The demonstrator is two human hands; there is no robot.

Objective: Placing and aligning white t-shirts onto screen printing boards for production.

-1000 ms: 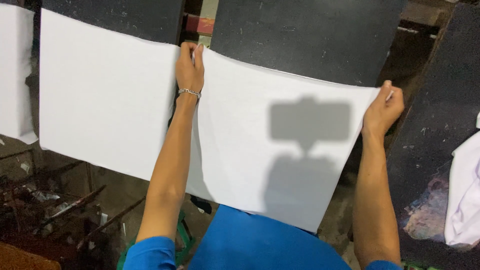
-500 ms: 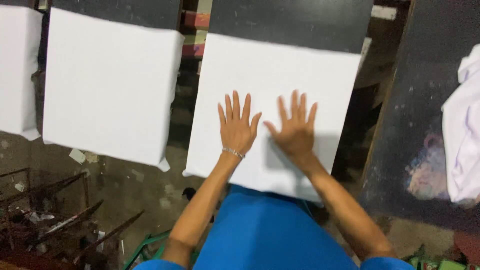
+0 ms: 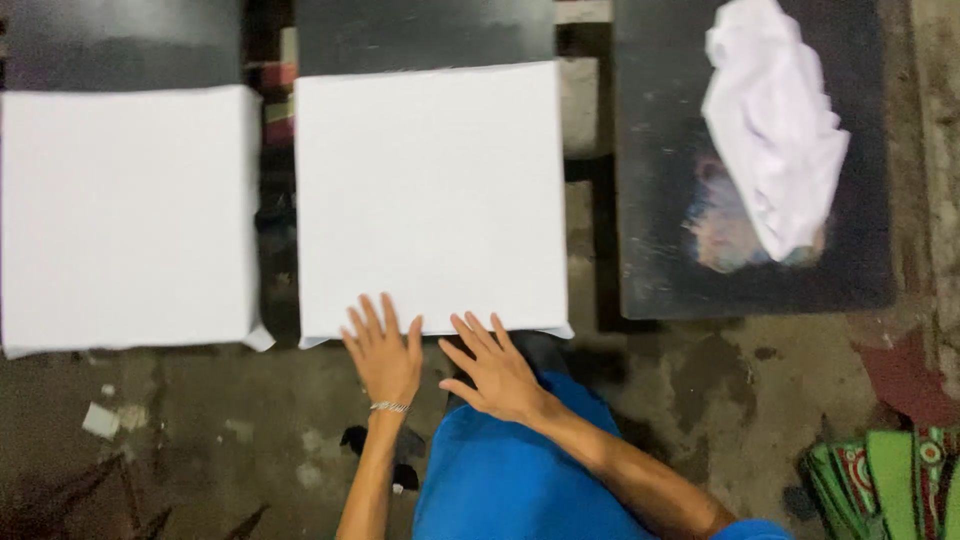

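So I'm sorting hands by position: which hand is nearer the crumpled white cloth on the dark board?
Right. The right hand lies closer to the crumpled white cloth, which sits up and rightward; the left hand is further left.

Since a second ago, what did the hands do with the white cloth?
Both hands let go of the white cloth. It now lies flat on the dark board. The left hand and right hand slid back, open, to its near edge. The other white cloth and the crumpled cloth stayed put.
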